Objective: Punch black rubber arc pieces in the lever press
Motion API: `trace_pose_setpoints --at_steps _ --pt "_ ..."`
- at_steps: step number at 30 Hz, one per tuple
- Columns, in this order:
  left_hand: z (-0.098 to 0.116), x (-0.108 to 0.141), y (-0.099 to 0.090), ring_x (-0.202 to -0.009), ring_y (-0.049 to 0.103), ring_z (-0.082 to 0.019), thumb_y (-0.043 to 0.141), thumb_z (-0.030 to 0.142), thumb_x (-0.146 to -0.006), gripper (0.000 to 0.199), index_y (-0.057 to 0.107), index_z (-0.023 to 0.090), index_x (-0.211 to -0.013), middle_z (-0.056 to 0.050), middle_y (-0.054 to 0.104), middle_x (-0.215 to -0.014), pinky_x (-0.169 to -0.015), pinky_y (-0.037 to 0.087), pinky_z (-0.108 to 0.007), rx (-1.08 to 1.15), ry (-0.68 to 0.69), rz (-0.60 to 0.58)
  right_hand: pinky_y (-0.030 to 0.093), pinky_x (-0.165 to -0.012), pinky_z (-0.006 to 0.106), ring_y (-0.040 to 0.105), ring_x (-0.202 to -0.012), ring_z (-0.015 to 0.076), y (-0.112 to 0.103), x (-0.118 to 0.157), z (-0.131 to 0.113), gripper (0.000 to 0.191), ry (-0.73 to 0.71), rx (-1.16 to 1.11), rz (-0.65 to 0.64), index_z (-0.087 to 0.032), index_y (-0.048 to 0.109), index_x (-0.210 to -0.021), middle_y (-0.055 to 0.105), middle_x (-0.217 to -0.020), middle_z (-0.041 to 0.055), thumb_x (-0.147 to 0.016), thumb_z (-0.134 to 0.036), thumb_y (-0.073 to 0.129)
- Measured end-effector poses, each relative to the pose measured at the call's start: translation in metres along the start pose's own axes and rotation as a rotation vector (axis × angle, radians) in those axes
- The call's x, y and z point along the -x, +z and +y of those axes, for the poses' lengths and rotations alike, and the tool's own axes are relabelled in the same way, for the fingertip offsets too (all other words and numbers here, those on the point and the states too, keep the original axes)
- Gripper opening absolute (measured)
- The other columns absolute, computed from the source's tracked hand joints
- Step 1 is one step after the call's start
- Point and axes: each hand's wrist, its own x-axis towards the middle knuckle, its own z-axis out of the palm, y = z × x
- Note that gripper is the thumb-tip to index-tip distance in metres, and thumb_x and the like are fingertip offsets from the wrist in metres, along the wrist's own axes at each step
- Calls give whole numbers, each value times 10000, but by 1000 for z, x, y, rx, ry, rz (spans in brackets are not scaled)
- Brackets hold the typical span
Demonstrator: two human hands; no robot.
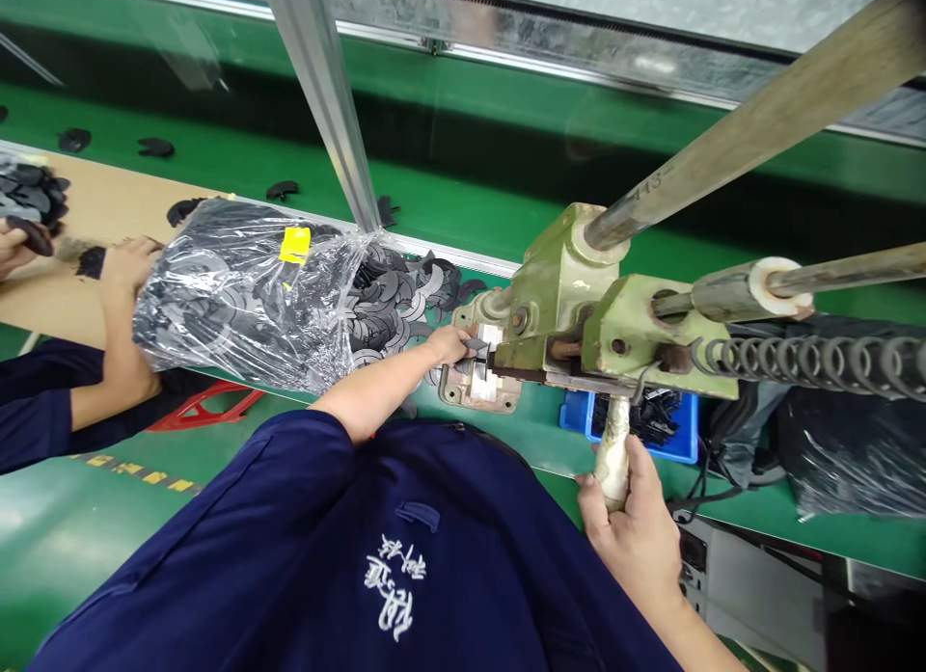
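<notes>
My left hand [447, 347] pinches a small dark curved piece [476, 346] over the base plate [512, 394] of a green hand press [571, 277]. The piece reaches toward the press's dark lower jaw, and its far end is partly hidden there. My right hand [637, 527] is wrapped round the pale, taped handle [613, 455] on the near side of the press. Left of the base lies a heap of grey and black curved pieces [387, 306], spilling from a clear plastic bag [224, 296] with a yellow label [295, 245].
A blue bin [684, 441] of black parts sits right of the press base. Further right is a dark plastic bag [854, 441]. A metal post [325, 103] rises behind the heap. At the left, another person's hands [130, 264] rest by a cardboard sheet [94, 195].
</notes>
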Motion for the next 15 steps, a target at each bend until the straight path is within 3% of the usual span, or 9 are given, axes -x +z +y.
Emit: trace_pose_setpoints --at_steps 6,12,15 --pt "-3 3 9 -428 518 -80 743 280 -720 184 740 182 -876 -5 664 -707 -461 414 -192 26 -67 81 520 -845 416 621 -1067 313 -2 -1 -1 680 -13 -15 -6 -151 364 -1425 577 -1284 163 -822 -448 468" --pt "-10 22 29 -596 617 -143 712 362 -759 257 730 173 -932 -44 682 -682 -542 423 -199 70 -123 270 512 -860 424 615 -1079 318 1 -1 0 690 7 -25 -30 -165 349 -1439 576 -1297 153 -822 -449 472" --pt "-8 25 31 -584 619 -137 699 365 -772 276 716 174 -970 -41 691 -721 -544 433 -202 78 -127 281 528 -819 422 640 -1026 317 0 0 -3 709 39 -15 -40 -175 359 -1438 597 -1280 145 -808 -472 489"
